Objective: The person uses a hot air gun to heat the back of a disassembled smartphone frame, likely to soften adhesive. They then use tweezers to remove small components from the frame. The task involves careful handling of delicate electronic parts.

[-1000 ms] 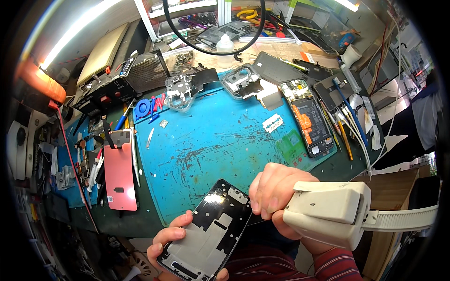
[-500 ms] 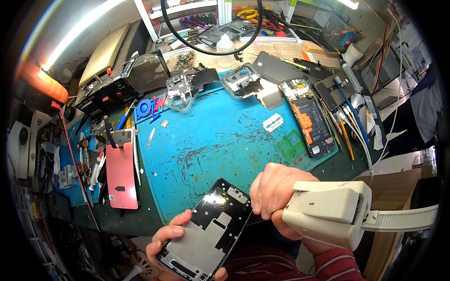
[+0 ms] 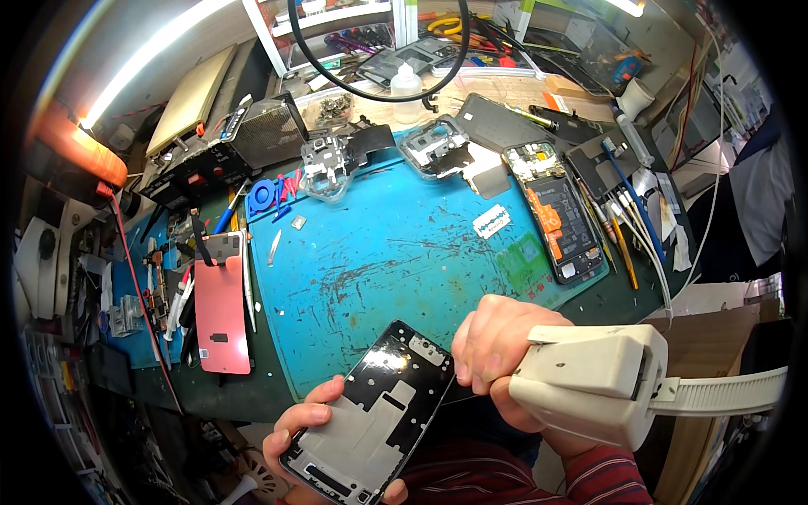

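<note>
Well, left hand: it gripped the phone frame along its left side, fingers over the edge at bottom centre and the thumb low on the near end; I could see the left hand (image 3: 295, 421) only in part.
Phone frame: black and grey, the phone frame (image 3: 362, 421) sat tilted at bottom centre, its far end leaning toward the upper right.
Right hand: curled tight, the right hand (image 3: 497, 341) was just beside the frame's right edge, and I could not tell what its fingertips pinched.
Cream box: at lower right, the cream box (image 3: 581, 379) with a ribbed strap hid part of that hand and wrist.
Sleeve: a striped dark-red sleeve (image 3: 602, 480) showed at the bottom edge, right of centre.
Mat: the scratched blue mat (image 3: 404, 236) filled the middle.
Razor blade: one razor blade (image 3: 491, 221) lay right of centre.
Opened phone: farther right, the opened phone (image 3: 551, 215) bared its insides, orange and black.
Pink panel: at left, the pink panel (image 3: 223, 320) lay beside the mat.
Bottle: a pale bottle (image 3: 406, 88) stood upright at top centre.
</note>
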Action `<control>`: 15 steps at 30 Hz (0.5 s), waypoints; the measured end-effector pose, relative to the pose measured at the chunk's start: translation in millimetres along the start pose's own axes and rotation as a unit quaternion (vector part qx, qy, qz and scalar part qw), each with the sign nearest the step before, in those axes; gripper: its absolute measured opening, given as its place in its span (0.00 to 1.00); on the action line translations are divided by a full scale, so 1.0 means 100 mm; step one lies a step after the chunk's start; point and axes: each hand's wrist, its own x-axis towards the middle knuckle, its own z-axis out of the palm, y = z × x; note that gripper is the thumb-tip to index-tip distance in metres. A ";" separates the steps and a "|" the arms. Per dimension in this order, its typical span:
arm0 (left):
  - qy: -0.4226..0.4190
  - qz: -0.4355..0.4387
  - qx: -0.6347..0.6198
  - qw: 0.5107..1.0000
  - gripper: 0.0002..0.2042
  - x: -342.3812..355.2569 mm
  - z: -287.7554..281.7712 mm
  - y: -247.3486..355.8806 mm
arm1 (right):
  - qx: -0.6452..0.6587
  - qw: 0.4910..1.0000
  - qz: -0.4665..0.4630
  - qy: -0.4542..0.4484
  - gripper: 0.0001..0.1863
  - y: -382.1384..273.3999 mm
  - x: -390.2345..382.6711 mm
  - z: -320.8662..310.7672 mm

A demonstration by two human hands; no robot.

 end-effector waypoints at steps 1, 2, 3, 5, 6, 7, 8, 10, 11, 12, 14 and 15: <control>0.003 0.014 -0.006 1.000 0.54 0.00 0.01 -0.03 | -0.012 1.000 -0.007 0.001 0.09 0.01 0.01 0.01; 0.007 0.027 -0.012 1.000 0.54 0.00 0.02 -0.05 | -0.009 1.000 -0.008 -0.005 0.09 0.02 0.01 0.00; 0.006 0.026 -0.008 1.000 0.54 0.00 0.02 -0.05 | -0.006 1.000 -0.009 -0.012 0.10 0.03 0.01 -0.01; 0.004 0.024 -0.001 1.000 0.54 0.00 0.01 -0.03 | 0.023 0.999 0.003 -0.031 0.07 0.02 -0.01 -0.08; 0.008 0.019 -0.004 1.000 0.54 0.00 0.01 -0.03 | 0.033 0.999 0.010 -0.036 0.07 0.01 -0.02 -0.10; 0.012 0.014 -0.006 1.000 0.54 -0.01 0.02 -0.03 | 0.034 0.999 0.018 -0.033 0.07 0.00 -0.03 -0.09; 0.015 0.010 -0.009 1.000 0.53 -0.01 0.02 -0.02 | 0.024 0.999 0.019 -0.024 0.08 -0.02 -0.03 -0.08; 0.010 0.010 -0.009 1.000 0.54 0.00 0.02 -0.02 | -0.005 1.000 0.015 0.000 0.10 -0.03 -0.02 -0.02; 0.008 0.010 -0.008 1.000 0.54 0.00 0.02 -0.02 | -0.015 1.000 0.015 0.008 0.12 -0.03 -0.01 0.00; 0.013 0.008 -0.005 1.000 0.54 0.00 0.02 -0.02 | -0.026 0.999 0.015 0.016 0.14 -0.04 -0.01 0.02; 0.022 0.005 -0.001 1.000 0.55 0.00 0.04 -0.01 | -0.030 0.999 0.024 0.023 0.14 -0.07 -0.01 0.04; 0.025 0.009 0.003 1.000 0.56 0.00 0.04 -0.02 | -0.032 0.999 0.027 0.028 0.14 -0.08 -0.01 0.05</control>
